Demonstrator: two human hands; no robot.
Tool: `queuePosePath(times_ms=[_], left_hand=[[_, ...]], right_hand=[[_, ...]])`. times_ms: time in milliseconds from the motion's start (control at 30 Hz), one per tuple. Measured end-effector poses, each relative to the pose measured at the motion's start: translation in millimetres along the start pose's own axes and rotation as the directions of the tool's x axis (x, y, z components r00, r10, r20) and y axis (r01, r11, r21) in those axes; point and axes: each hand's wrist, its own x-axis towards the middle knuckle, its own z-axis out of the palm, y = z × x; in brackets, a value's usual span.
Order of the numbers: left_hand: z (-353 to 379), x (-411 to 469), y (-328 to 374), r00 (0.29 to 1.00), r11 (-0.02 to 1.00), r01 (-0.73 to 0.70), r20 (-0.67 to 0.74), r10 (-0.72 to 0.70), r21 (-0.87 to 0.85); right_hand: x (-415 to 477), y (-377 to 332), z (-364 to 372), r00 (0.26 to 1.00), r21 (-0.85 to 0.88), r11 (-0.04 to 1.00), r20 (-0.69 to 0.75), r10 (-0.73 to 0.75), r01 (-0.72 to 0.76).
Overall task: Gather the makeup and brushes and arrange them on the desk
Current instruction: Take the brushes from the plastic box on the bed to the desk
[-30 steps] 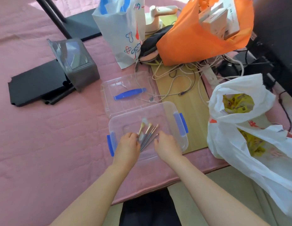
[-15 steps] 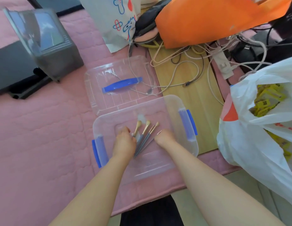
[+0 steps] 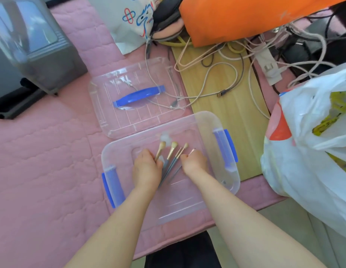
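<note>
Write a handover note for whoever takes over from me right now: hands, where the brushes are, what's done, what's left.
Left hand: inside the clear bin, gripping the leftmost brush.
Right hand: also in the bin, fingers curled, apparently pinching a thin rose-gold-tipped brush.
Other brushes: lying between the hands on the bin floor, bristles pointing away.
Lid: off, lying behind the bin.
Done: bin opened, brushes reached.
Left: lift the brushes out and arrange them on the wooden desk; none is there yet.
</note>
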Motion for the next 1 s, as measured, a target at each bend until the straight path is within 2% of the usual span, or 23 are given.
queuePosePath(times_ms=[167,267,433,633,767,1000], left_hand=[[-0.7,-8.6,12.7,1.0,0.985,0.011,0.021,-0.008,-0.174],[3.3,-8.9,15.8,1.0,0.975,-0.002,0.019,0.006,-0.22],[9.0,-3.2,15.2,0.996,0.996,-0.004,0.09,0.012,-0.088],[14.7,0.9,13.5,0.991,0.992,-0.108,0.089,0.102,0.071],[15.0,1.3,9.4,0.998,0.998,-0.045,0.048,0.043,0.042],[9.0,1.7,8.0,0.998,0.999,-0.045,0.036,0.044,0.002]], right_hand=[[2.2,-8.0,0.1,0.997,0.241,0.969,-0.042,0.061,-0.049],[-7.9,-15.7,-4.3,0.992,0.406,0.907,-0.005,0.124,-0.111],[1.3,-15.3,12.6,0.994,0.273,0.957,-0.016,0.112,-0.104],[6.5,-14.9,9.4,0.992,0.215,0.973,-0.075,0.097,-0.079],[4.9,-15.6,5.6,0.995,0.158,0.986,-0.08,0.064,-0.051],[-3.8,-19.0,5.5,0.996,0.224,0.974,-0.072,0.053,-0.036]])
